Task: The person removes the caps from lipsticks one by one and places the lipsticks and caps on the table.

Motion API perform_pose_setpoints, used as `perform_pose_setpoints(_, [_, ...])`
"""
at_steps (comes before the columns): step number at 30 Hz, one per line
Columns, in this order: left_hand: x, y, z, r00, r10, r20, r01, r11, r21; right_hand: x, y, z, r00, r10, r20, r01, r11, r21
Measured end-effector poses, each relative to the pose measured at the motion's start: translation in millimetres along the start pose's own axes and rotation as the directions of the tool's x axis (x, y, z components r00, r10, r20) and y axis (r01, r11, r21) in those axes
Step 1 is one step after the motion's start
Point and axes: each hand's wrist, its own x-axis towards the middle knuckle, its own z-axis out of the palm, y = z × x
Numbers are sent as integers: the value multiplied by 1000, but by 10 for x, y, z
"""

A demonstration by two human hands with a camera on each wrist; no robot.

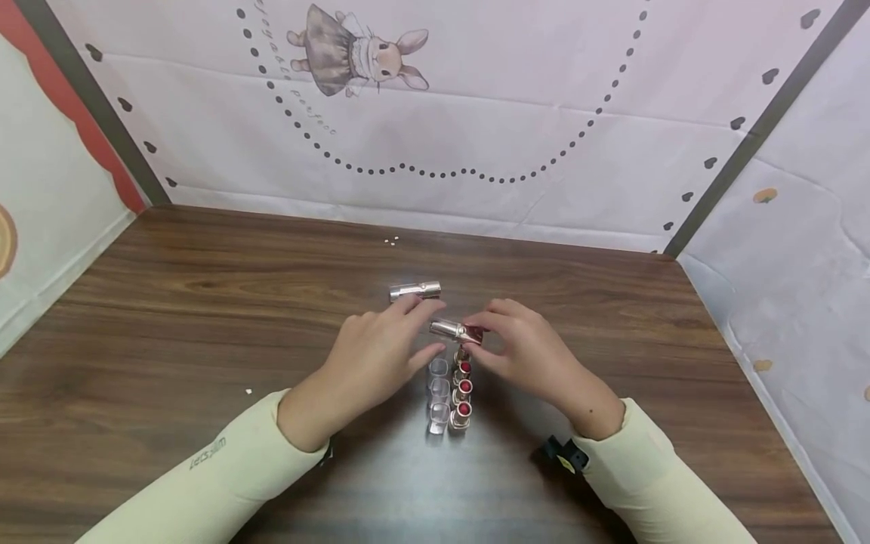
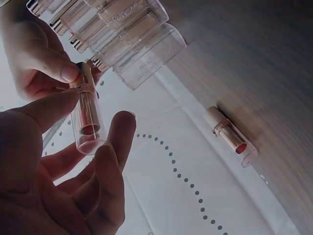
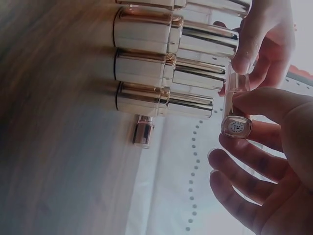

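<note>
My right hand (image 1: 519,344) pinches the base of a lipstick (image 1: 448,329) between thumb and fingers and holds it nearly level; its clear cap (image 2: 90,147) covers the tube. Around the capped end, my left hand (image 1: 377,347) is spread, thumb and index finger standing apart on either side. Just below the hands, several uncapped lipsticks (image 1: 462,414) with red tips stand upright in a row. Clear caps (image 1: 439,415) line up beside them on the left. Another capped lipstick (image 1: 416,290) lies on its side beyond the left fingers.
The wooden table (image 1: 204,302) meets a printed cloth backdrop (image 1: 476,128) at the back, with cloth walls left and right. Small white bits (image 1: 391,242) lie near the back edge, and one white speck (image 1: 248,391) is by the left sleeve.
</note>
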Motion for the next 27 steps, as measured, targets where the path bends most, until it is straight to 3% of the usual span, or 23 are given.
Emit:
perform_pose_setpoints(9, [-4,17,5,998,36,-49,-35,999,17,-4,-55,-32,1000,-3,-1,3,1000,-6])
perform_pose_setpoints(27, [1,48,2,1000,10,-7,-10,1000,24,-22,-61,-31,1000,3,-29,-4,1000,-18])
